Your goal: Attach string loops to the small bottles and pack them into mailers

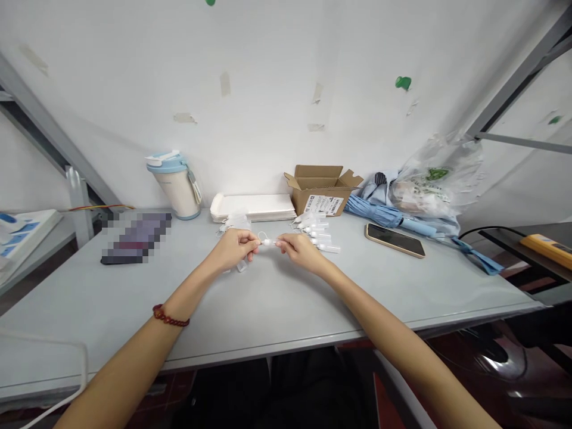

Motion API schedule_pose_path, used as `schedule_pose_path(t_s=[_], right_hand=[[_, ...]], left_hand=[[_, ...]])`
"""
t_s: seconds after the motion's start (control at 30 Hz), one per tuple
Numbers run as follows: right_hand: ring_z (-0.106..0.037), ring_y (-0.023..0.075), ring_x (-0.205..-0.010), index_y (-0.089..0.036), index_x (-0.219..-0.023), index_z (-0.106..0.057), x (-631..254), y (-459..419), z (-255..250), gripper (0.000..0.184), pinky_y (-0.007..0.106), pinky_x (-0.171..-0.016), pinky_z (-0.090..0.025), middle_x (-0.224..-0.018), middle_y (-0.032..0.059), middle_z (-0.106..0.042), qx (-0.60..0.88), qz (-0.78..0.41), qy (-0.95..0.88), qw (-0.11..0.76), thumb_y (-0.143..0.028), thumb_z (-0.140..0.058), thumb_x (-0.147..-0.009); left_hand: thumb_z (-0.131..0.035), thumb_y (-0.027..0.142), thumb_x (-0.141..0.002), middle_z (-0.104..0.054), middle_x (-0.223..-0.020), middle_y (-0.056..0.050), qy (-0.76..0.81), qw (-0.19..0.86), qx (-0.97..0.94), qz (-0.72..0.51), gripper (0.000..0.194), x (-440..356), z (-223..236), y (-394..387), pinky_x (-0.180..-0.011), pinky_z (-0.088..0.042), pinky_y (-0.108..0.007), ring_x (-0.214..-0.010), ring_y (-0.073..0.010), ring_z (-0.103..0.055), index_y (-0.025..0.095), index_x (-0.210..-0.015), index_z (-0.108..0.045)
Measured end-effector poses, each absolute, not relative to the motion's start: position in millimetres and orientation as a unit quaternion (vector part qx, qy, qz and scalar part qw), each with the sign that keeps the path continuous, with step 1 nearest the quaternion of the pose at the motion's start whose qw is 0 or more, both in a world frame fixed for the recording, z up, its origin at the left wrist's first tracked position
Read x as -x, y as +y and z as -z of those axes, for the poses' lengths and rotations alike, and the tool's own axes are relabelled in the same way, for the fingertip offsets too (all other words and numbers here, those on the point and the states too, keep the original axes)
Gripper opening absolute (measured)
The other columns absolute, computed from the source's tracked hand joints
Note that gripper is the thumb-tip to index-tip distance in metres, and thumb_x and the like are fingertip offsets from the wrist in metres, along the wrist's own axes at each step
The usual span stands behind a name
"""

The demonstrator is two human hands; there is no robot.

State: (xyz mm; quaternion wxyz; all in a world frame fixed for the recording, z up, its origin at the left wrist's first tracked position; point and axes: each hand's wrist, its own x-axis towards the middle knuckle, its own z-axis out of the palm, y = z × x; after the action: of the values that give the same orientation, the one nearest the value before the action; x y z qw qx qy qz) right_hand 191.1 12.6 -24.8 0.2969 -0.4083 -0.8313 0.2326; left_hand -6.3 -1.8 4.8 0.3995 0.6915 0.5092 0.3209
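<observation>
Above the grey table, my left hand (236, 248) and my right hand (300, 250) meet at a small white piece (267, 242) with a thin white loop of cord. The fingers of my left hand pinch its left end, and those of my right hand pinch its right end; the exact kind is too small to make out. Several clear tubes with white caps (318, 232) lie just beyond my right hand. A second cluster of similar clear and white pieces (235, 221) lies behind my left hand, partly hidden by it.
At the back stand a stack of white trays or envelopes (254, 205), an open cardboard box (322, 190) and a tumbler (176, 185). A phone (395, 239), a folded blue umbrella (379, 213) and a plastic bag (435, 179) lie right. A blurred-out dark item (140, 238) lies left.
</observation>
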Motion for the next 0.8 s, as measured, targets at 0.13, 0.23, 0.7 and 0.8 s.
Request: schedule_pose_path(t_s=[0.13, 0.23, 0.7, 0.8], right_hand=[[-0.042, 0.0089, -0.054, -0.016, -0.064, -0.05, -190, 12, 25, 0.028, 0.022, -0.059, -0.03, -0.057, -0.003, -0.048, 0.404, -0.228, -0.835, 0.297, -0.021, -0.043, -0.091], [-0.042, 0.0086, -0.053, -0.016, -0.066, -0.054, -190, 11, 24, 0.03, 0.022, -0.058, -0.031, -0.057, -0.003, -0.049, 0.398, -0.233, -0.838, 0.293, -0.024, -0.042, -0.092], [-0.058, 0.0168, -0.084, -0.013, -0.099, -0.065, -246, 51, 21, 0.022, 0.026, -0.076, -0.042, -0.093, 0.0092, -0.066, 0.548, -0.052, -0.794, 0.257, -0.009, -0.049, -0.084], [-0.059, 0.0162, -0.085, -0.014, -0.101, -0.065, -255, 55, 21, 0.027, 0.025, -0.076, -0.042, -0.096, 0.0088, -0.066, 0.576, -0.039, -0.789, 0.207, -0.006, -0.048, -0.083]], left_hand=[[-0.058, 0.033, -0.072, -0.061, -0.059, -0.001, 0.506, 0.404, -0.693, -0.317, 0.019, 8, -4, -1, -0.046, -0.042, -0.023, -0.047, -0.0111, -0.054, 0.016, -0.065, -0.061], [-0.059, 0.034, -0.072, -0.061, -0.06, -0.001, 0.492, 0.412, -0.7, -0.314, 0.019, 13, -4, 2, -0.047, -0.04, -0.022, -0.048, -0.0105, -0.052, 0.016, -0.066, -0.062], [-0.066, 0.038, -0.065, -0.058, -0.055, -0.001, 0.591, 0.371, -0.625, -0.35, 0.022, 71, -16, 22, -0.046, -0.034, -0.021, -0.051, -0.0109, -0.048, 0.016, -0.063, -0.066], [-0.067, 0.037, -0.063, -0.06, -0.06, -0.002, 0.599, 0.368, -0.629, -0.332, 0.02, 80, -16, 24, -0.045, -0.035, -0.021, -0.053, -0.0122, -0.05, 0.017, -0.061, -0.065]])
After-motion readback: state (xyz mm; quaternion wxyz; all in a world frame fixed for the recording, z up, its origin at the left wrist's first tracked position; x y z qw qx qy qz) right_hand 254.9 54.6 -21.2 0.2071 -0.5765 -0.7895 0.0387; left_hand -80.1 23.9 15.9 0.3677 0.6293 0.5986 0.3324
